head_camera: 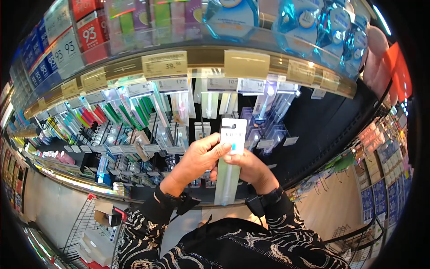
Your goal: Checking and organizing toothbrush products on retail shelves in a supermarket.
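My left hand (201, 158) and my right hand (253, 168) both hold a packaged toothbrush (228, 178) in front of the hanging display. The pack is long and narrow, with a white top card that has a hang slot and a clear, pale green lower part. It is upright in the picture. My left thumb presses on the card's front, and my right fingers grip the pack's side just below the card. Both wrists wear black straps with small devices. Behind the pack, similar packaged toothbrushes (210, 104) hang on hooks under the shelf edge.
Above, a shelf with price tags (164, 64) bears boxes (89, 33) and blue pouches (231, 20). Black back panel (322, 117) lies right of the hooks. A wire shopping cart (75, 228) with boxes stands lower left. At the upper right is a person's hand (376, 60) near something red.
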